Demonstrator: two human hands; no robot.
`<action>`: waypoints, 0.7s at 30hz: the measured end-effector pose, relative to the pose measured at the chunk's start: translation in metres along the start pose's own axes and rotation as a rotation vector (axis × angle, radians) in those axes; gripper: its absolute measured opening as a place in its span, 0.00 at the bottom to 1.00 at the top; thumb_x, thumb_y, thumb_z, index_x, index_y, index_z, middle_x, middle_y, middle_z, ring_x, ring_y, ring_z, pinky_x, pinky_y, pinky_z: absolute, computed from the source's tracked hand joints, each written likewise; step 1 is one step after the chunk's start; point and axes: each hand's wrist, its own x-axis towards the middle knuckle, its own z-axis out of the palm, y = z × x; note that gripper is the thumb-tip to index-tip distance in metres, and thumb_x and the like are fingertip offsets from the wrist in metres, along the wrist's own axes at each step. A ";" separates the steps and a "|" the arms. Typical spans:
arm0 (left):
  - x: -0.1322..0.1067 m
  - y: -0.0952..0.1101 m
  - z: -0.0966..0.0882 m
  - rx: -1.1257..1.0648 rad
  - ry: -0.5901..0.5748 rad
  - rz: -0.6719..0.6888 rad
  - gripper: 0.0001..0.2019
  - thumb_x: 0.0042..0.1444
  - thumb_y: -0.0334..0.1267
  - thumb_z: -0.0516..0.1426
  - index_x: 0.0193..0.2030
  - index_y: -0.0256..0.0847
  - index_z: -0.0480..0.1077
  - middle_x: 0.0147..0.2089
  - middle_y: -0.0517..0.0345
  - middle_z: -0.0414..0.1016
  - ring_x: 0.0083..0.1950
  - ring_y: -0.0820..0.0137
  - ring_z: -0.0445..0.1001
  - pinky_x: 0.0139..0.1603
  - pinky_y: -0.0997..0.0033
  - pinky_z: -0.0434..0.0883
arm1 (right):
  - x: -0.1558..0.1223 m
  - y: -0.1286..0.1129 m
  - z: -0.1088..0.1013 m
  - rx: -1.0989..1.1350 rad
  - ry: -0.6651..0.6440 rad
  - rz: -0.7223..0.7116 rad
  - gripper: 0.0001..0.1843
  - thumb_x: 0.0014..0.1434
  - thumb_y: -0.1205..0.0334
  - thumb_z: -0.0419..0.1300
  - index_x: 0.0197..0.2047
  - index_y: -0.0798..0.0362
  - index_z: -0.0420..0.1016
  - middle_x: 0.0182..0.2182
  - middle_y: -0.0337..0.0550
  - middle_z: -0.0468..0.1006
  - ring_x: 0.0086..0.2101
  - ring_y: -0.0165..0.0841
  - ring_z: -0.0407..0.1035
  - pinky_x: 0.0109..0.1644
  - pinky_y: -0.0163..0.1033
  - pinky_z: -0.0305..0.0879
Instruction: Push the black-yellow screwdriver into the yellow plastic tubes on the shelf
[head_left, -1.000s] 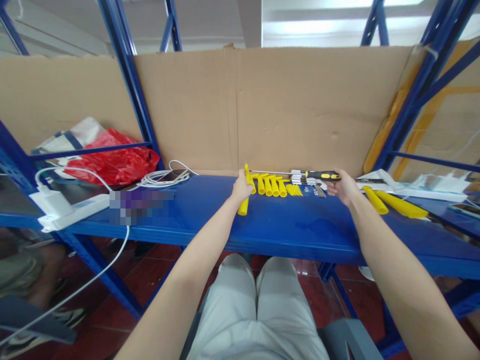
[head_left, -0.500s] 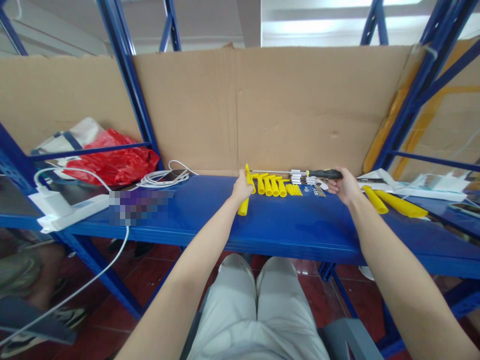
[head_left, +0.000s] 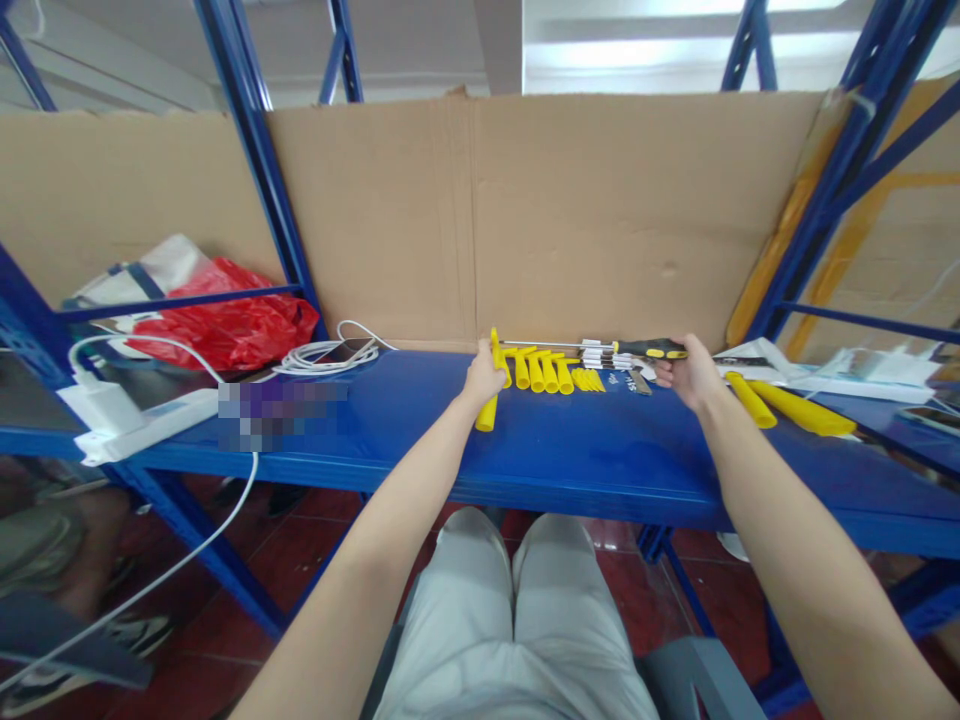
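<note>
My left hand [head_left: 486, 378] is closed around a yellow plastic handle [head_left: 487, 414], its tube end pointing down toward me. In my right hand [head_left: 687, 371] is a screwdriver [head_left: 643, 347] with a black and yellow grip, held level by the end of that grip. Its long shaft runs left, and the tip meets the upper part of the yellow handle; the exact contact is too small to make out. Between my hands, several similar yellow handles [head_left: 535, 374] lie in a row, beside a fan of small flat yellow pieces [head_left: 587, 380].
Small metal parts [head_left: 639, 381] and white-wrapped pieces [head_left: 592, 352] lie near my right hand. Two yellow tapered tubes [head_left: 801, 409] rest farther right. A cardboard panel [head_left: 600, 220] backs the blue shelf [head_left: 555, 450]. At left are a coiled white cable [head_left: 322, 357], power strip [head_left: 161, 420] and red bag [head_left: 232, 318].
The screwdriver has turned about its long axis in my right hand, so more yellow shows on its grip. My left hand and the yellow handle have stayed in place.
</note>
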 end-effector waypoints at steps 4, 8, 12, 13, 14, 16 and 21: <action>0.001 -0.002 0.001 -0.005 0.003 -0.004 0.33 0.46 0.19 0.57 0.60 0.42 0.59 0.56 0.47 0.76 0.56 0.59 0.76 0.54 0.65 0.71 | -0.003 -0.005 0.002 0.040 -0.027 0.034 0.17 0.54 0.48 0.59 0.26 0.49 0.59 0.16 0.36 0.57 0.16 0.28 0.53 0.16 0.34 0.52; 0.003 -0.005 0.001 -0.004 -0.002 -0.021 0.34 0.47 0.20 0.57 0.62 0.42 0.58 0.55 0.48 0.76 0.56 0.59 0.76 0.52 0.66 0.71 | -0.003 -0.004 -0.001 -0.022 -0.073 0.141 0.24 0.56 0.37 0.57 0.27 0.49 0.61 0.16 0.36 0.58 0.14 0.26 0.48 0.14 0.33 0.44; 0.004 -0.006 0.001 -0.005 0.010 -0.016 0.35 0.46 0.20 0.57 0.62 0.42 0.58 0.54 0.48 0.77 0.57 0.58 0.75 0.55 0.65 0.70 | -0.003 -0.001 -0.002 -0.053 -0.075 0.154 0.25 0.57 0.36 0.56 0.26 0.49 0.58 0.12 0.31 0.50 0.13 0.24 0.42 0.14 0.32 0.43; 0.004 -0.005 0.001 -0.003 0.013 -0.014 0.35 0.46 0.20 0.57 0.62 0.42 0.58 0.54 0.49 0.77 0.58 0.58 0.75 0.55 0.64 0.70 | -0.003 -0.001 0.000 -0.050 -0.062 0.142 0.23 0.58 0.40 0.56 0.26 0.49 0.57 0.12 0.31 0.50 0.13 0.25 0.42 0.14 0.32 0.43; 0.004 -0.005 0.001 -0.002 0.014 -0.014 0.35 0.46 0.20 0.57 0.62 0.42 0.58 0.54 0.49 0.77 0.58 0.59 0.75 0.56 0.64 0.70 | -0.004 -0.002 0.001 -0.043 -0.046 0.129 0.21 0.59 0.43 0.56 0.26 0.49 0.57 0.13 0.32 0.51 0.14 0.25 0.43 0.14 0.31 0.44; 0.004 -0.005 0.001 0.002 0.018 -0.013 0.34 0.46 0.20 0.57 0.61 0.43 0.59 0.54 0.49 0.77 0.58 0.59 0.74 0.56 0.64 0.69 | -0.005 -0.003 0.004 -0.022 -0.021 0.105 0.16 0.59 0.50 0.55 0.26 0.49 0.57 0.14 0.33 0.53 0.15 0.26 0.46 0.14 0.31 0.46; 0.002 -0.004 0.002 0.007 0.019 0.001 0.34 0.45 0.19 0.57 0.60 0.42 0.59 0.54 0.48 0.77 0.58 0.59 0.75 0.55 0.64 0.70 | -0.006 -0.006 0.007 0.039 -0.003 0.068 0.16 0.56 0.50 0.58 0.27 0.49 0.56 0.16 0.34 0.56 0.16 0.27 0.50 0.15 0.31 0.50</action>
